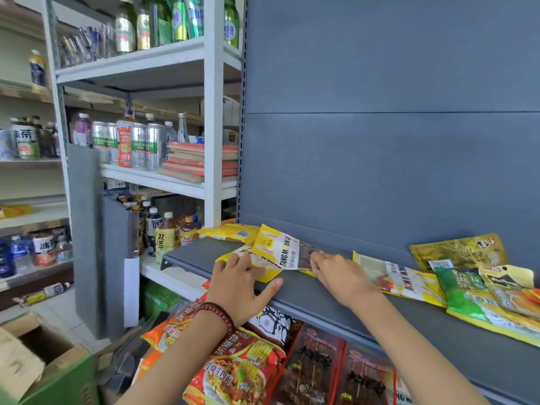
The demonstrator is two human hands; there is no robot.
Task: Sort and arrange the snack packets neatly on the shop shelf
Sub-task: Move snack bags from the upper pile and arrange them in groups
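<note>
Yellow-and-white snack packet [276, 248] sits at the left end of the grey metal shelf [321, 296], raised at a slant over a second yellow packet [226, 255]. Your right grip [336, 276] is clamped on its near corner, fingers pinched, apparently to swing it square onto the stack. Your left grip [236, 285] lies flat, fingers spread and holding nothing, pressing the lower packet so it should not slide. The held packet is glossy, thin and slightly creased, with a clear window at one end. Further right on the same shelf, unsorted packets [409, 279] lie scattered.
</note>
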